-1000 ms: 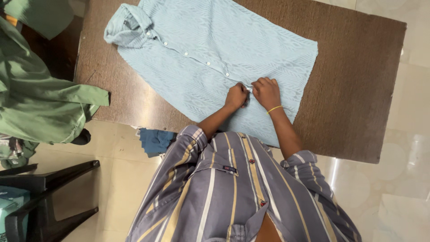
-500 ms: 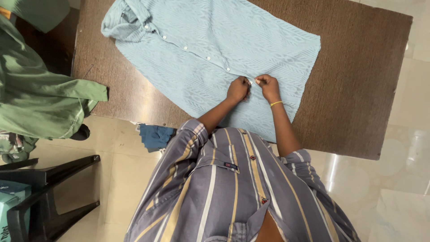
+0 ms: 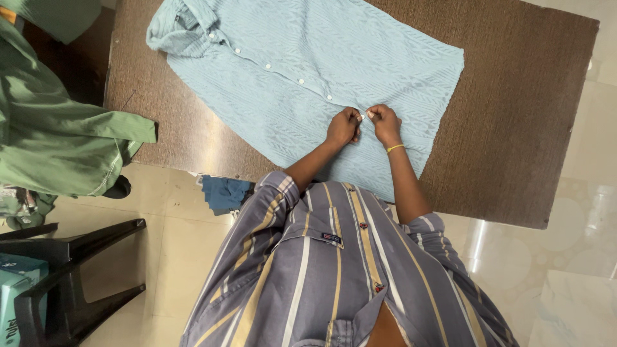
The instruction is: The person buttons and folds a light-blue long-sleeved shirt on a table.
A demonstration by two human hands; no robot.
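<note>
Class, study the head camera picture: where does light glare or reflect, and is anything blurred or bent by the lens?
Head view: soft glare streaks the brown table near its front edge; the glossy floor tiles reflect light at right; both hands, left hand and right hand, look sharp on the light blue shirt; table edges bow slightly.

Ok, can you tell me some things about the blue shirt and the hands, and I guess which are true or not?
1. The light blue shirt lies flat on the brown table. True.
2. Both hands meet at the shirt's button strip. True.
3. The left hand holds scissors. False: it pinches only the shirt.
4. The right hand wears a thin yellow band at the wrist. True.
5. A red cloth hangs off the table's end. False: the green cloth does.
</note>
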